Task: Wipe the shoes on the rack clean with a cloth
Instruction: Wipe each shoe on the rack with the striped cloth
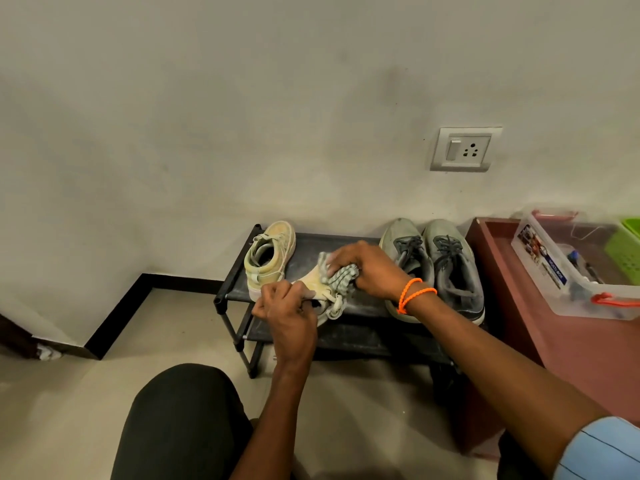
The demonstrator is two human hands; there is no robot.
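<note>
Cream sneaker (313, 285), at frame centre just above the rack (363, 306), is gripped by the left hand (287, 311) to steady it, while the right hand (367, 268) clutches the checked cloth (341, 277) against its upper, probably mid-wipe.

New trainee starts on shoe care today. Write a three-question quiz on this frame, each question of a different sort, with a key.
1. True or false: the right hand presses a checked cloth against the cream shoe that the left hand holds.
2. How many shoes stand on the top shelf of the black rack, not counting the one in hand?
A. one
B. three
C. five
3. Fill in: the grey pair stands at the ___ end of the rack, as the person sees it.

Key: 1 true; 2 B; 3 right.
</note>
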